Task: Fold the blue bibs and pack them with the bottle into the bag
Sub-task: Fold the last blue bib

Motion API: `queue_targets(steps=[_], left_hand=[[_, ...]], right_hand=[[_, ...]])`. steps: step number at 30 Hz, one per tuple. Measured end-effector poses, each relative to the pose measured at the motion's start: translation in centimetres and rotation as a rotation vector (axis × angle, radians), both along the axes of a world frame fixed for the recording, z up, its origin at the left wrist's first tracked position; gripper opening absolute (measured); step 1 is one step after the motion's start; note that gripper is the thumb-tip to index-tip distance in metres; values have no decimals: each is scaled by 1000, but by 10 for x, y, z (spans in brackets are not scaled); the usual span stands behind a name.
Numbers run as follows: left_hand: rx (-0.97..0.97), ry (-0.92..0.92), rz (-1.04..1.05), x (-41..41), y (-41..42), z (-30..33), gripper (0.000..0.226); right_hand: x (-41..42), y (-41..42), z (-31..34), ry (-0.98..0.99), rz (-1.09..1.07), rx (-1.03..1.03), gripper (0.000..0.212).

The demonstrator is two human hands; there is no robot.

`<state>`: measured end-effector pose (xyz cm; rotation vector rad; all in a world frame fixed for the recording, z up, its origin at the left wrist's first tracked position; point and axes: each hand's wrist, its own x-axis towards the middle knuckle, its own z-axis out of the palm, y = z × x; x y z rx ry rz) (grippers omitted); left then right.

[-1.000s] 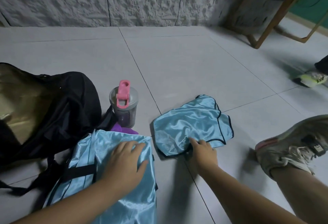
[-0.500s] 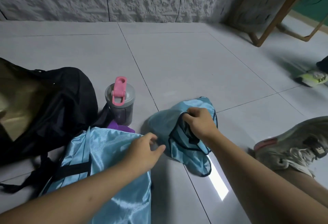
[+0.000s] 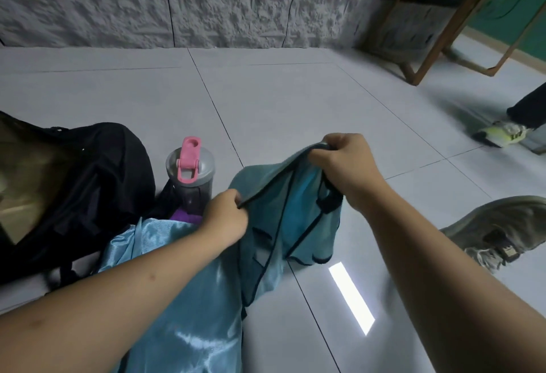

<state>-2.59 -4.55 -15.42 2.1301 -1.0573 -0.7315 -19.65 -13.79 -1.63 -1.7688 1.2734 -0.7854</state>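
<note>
Left hand: the left hand (image 3: 226,215) reaches in from the near left, its fingers curled and pinching the black-trimmed edge of the lifted bib (image 3: 291,219).
Right hand: the right hand (image 3: 344,163) is raised higher and farther, its fingers closed around the bib's top edge.
Lifted bib: blue with black trim, stretched between both hands and hanging down, its lower end over the floor (image 3: 295,101).
Second bib: a shiny blue bib (image 3: 189,313) lies on the floor under the left forearm, at the near left.
Bottle: the bottle (image 3: 190,176), grey-lidded with a pink flip cap, stands upright just left of the left hand and beside the bag.
Bag: the black bag (image 3: 88,183) lies at the left, its mouth open.
Around: a grey shoe (image 3: 499,233) at the near right; a yellow-green shoe (image 3: 502,133) at the far right; a wooden frame (image 3: 461,18) by the rough white wall (image 3: 177,0).
Writing: none can be read.
</note>
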Motion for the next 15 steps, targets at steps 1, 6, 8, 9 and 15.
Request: queue_targets(steps=[1,6,8,9,15], left_hand=[[15,-42,-12,2,2,0,9],[58,-284,-30,12,12,-11,19],[113,-330,-19,13,14,-11,17],[164,-335,-36,14,15,-10,17],[154,-12,-61,19,3,16,14]], right_hand=[[-4,-2,2,-29,-46,-20,26],[-14,-11,6,-178,-200,-44,11],[-16,-19,11,-224,-278,-34,9],[-19,-24,11,-220,-318,-30,8],[-28,-42,-1,247,-287,-17,31]])
